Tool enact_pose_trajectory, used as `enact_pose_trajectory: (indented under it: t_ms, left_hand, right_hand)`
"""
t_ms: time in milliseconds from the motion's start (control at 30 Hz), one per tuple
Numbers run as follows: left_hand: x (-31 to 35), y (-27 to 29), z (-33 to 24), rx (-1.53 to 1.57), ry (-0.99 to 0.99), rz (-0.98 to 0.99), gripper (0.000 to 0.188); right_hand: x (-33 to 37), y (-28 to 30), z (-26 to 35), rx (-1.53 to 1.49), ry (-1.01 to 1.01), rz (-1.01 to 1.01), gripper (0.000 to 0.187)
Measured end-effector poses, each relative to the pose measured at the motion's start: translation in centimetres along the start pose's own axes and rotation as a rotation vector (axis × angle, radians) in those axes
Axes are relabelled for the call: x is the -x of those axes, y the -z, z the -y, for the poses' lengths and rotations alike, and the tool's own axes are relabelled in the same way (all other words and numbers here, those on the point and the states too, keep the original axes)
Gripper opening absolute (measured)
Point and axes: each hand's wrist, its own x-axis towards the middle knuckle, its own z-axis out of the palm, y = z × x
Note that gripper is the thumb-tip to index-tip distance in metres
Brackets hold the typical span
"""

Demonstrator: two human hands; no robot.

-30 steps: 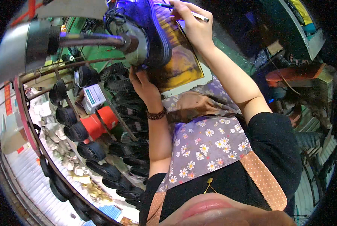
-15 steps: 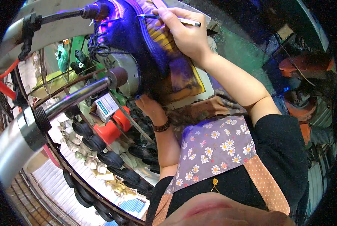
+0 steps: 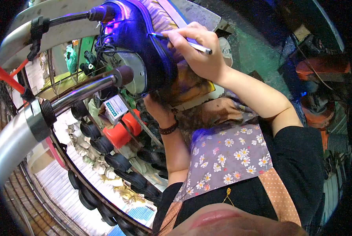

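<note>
A dark lace-up shoe (image 3: 134,29) lies at the top, lit by violet-blue light. My right hand (image 3: 201,47) is closed around a slim white pen (image 3: 195,46) with a dark end. The pen's tip meets the shoe near the edge between its upper and sole. My left hand (image 3: 157,108), wearing a dark beaded bracelet (image 3: 169,129), reaches up against the near end of the shoe. Its fingers are mostly hidden by the shoe, so I cannot tell how they grip.
Metal tubes (image 3: 83,94) of a frame or machine come in from the left, by a pale curved plate (image 3: 133,74). Below are a red container (image 3: 123,129), a small white box (image 3: 115,109) and racks with several black soles (image 3: 117,162). A cloth stained yellow and brown (image 3: 191,86) lies beside the shoe.
The view has shifted slightly. The shoe appears tilted a little more upright, and my right hand with the pen has moved right and down, the tip staying at the shoe's edge.
</note>
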Motion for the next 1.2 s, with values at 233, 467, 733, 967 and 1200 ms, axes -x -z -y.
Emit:
enact_pose_trajectory:
  t_ms: [233,467,733,967,1200]
  left_hand:
    - [0.7,-2.1,0.2,0.405,0.188,0.181,0.060]
    - [3.9,-10.3,-0.8,0.543,0.344,0.315,0.075]
    - [4.5,-11.3,-0.9,0.402,0.081,0.591,0.101]
    - [6.5,-3.4,-6.0,-0.374,-0.765,0.178,0.099]
    - [4.0,2.7,-3.3,0.015,-0.025,0.045,0.072]
  right_hand:
    - [1.2,2.0,1.1,0.094,0.002,0.196,0.018]
    - [0.1,4.8,3.2,0.200,-0.050,0.158,0.020]
    - [-2.4,2.9,2.9,0.059,-0.172,-0.086,0.019]
    - [-1.8,-1.1,-2.6,0.206,0.208,-0.194,0.013]
    - [-0.5,2.1,0.8,0.001,-0.240,0.229,0.023]
